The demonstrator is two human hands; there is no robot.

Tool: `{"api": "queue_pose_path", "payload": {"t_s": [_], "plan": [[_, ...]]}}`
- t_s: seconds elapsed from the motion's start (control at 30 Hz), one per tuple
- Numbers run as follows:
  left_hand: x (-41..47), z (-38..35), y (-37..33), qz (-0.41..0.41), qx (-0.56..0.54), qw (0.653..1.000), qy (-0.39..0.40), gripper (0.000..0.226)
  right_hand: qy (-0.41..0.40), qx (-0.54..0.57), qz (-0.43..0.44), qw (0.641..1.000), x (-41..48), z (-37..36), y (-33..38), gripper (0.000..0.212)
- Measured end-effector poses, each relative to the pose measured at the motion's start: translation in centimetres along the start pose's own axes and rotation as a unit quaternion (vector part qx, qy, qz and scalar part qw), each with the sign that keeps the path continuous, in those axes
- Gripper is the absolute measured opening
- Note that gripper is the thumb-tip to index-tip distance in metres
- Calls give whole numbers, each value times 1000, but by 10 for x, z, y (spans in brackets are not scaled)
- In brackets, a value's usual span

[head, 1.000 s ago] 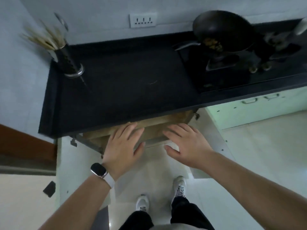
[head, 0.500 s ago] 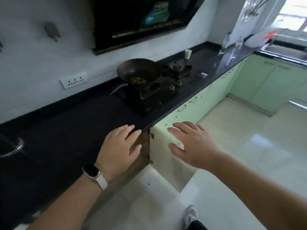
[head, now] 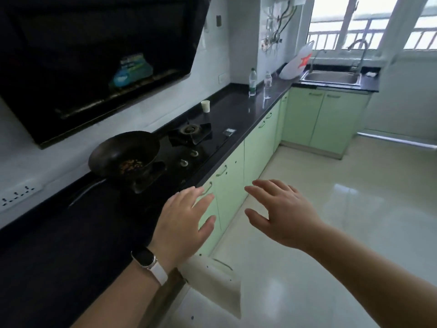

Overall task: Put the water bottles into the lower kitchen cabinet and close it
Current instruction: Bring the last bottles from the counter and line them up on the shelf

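Water bottles (head: 252, 82) stand near the table's (head: 238, 107) far corner. Left hand (head: 186, 218) and right hand (head: 281, 211) hover empty, fingers spread; gripping bottles mid-body seems safest.

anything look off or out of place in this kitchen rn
One lower cabinet door hangs open below the left hand, swung out over the floor, while the other doors sit shut. The wok holds brown food scraps. Two water bottles stand at the counter's far end. Nothing spilled or broken shows.
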State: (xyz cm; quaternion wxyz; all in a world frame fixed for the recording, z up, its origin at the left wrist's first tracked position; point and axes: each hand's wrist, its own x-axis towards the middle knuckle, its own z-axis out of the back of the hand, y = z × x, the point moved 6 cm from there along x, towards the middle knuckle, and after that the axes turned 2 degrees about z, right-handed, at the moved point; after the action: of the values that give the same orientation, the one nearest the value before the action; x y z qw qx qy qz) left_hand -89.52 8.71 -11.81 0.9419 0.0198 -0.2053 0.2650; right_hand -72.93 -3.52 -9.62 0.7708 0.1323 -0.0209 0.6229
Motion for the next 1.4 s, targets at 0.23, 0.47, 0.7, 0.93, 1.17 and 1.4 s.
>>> {"api": "queue_pose_path", "payload": {"t_s": [0.23,0.47,0.7,0.93,1.17,1.4], "plan": [[122,-51,-104,-67,-25,997,-18,48,-35,-7,-63,997,-1,38,-153,61],[200,-91,-172,-115,-48,992,-30,46,-57,-16,-104,993,-2,60,-257,60],[264,-120,-190,-148,-42,988,-9,50,-65,-23,-135,988,18,63,-309,60],[341,-174,-172,-151,-56,987,-1,52,-40,-42,-140,988,80,43,-358,60],[455,-233,-130,-163,-84,983,-5,52,-38,-68,-159,984,194,28,-420,58],[561,-266,-69,-157,-82,984,-6,51,-57,-82,-148,984,311,18,-462,56]]}}
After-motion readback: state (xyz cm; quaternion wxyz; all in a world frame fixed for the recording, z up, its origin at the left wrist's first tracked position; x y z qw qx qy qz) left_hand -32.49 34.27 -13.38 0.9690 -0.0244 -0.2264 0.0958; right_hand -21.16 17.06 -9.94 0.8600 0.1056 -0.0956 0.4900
